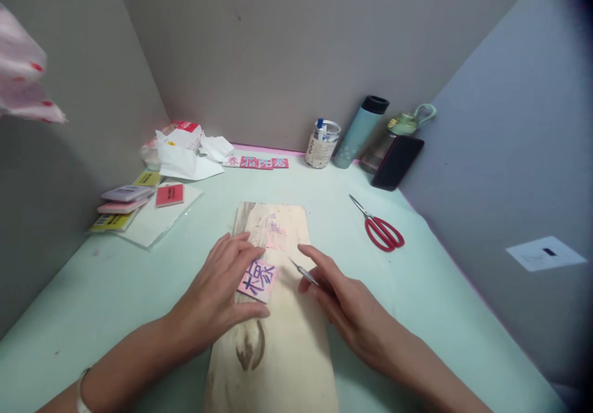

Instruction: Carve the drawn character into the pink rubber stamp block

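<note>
On a pale wooden board (278,339) lying lengthwise on the mint-green counter (115,289), the left hand (222,296) lies flat, its fingers pressing down a small pink rubber block (258,280) marked with a purple character near the board's middle. Just beside the block, the right hand (343,305) pinches a thin silver carving tool (303,271) between thumb and fingers, its tip pointing towards the block. Red-handled scissors (380,228) lie well apart on the right. Along the back wall stand a teal flask (359,132) and a tin of pens (322,144).
</note>
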`<control>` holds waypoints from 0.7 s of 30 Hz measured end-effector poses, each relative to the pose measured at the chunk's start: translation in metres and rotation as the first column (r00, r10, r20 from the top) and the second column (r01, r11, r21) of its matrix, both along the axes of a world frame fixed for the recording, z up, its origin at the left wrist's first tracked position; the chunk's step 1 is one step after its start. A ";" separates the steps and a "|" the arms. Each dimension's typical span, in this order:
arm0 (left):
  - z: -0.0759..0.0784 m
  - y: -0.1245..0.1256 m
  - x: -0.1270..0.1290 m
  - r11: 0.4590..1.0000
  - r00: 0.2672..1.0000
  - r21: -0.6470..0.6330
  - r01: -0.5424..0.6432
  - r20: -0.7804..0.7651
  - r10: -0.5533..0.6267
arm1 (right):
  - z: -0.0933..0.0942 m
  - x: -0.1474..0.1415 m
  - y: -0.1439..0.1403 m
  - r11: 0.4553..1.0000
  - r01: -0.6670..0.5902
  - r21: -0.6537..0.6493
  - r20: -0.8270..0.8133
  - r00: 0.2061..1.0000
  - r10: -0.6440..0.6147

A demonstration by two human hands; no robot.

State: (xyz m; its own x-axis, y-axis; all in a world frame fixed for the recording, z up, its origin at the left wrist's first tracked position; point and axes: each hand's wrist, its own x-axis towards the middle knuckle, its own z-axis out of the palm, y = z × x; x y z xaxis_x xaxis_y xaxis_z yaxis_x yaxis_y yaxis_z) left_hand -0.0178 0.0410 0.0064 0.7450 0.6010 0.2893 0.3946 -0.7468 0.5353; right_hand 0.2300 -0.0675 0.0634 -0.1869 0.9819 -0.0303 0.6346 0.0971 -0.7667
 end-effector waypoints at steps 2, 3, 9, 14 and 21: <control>0.000 0.002 -0.003 1.000 1.000 -0.015 0.026 -0.004 -0.026 | 0.001 -0.001 0.001 0.999 0.020 -0.038 0.023 1.000 -0.019; 0.000 0.002 -0.004 0.999 0.999 -0.021 0.032 0.001 -0.032 | 0.001 -0.001 0.003 0.999 0.032 -0.036 0.019 0.999 -0.032; 0.009 0.005 -0.009 1.000 0.992 -0.001 -0.010 0.123 0.010 | 0.003 -0.001 0.011 0.961 -0.030 -0.275 -0.526 0.841 -0.125; 0.027 0.008 -0.015 0.956 0.902 -0.056 -0.290 0.317 0.292 | -0.012 -0.019 0.014 0.787 -0.393 -0.475 -0.811 0.543 -0.219; 0.028 0.009 -0.020 0.892 0.788 -0.240 -0.382 0.419 0.450 | -0.012 -0.031 0.045 0.921 -0.047 -0.387 -0.805 0.505 -0.312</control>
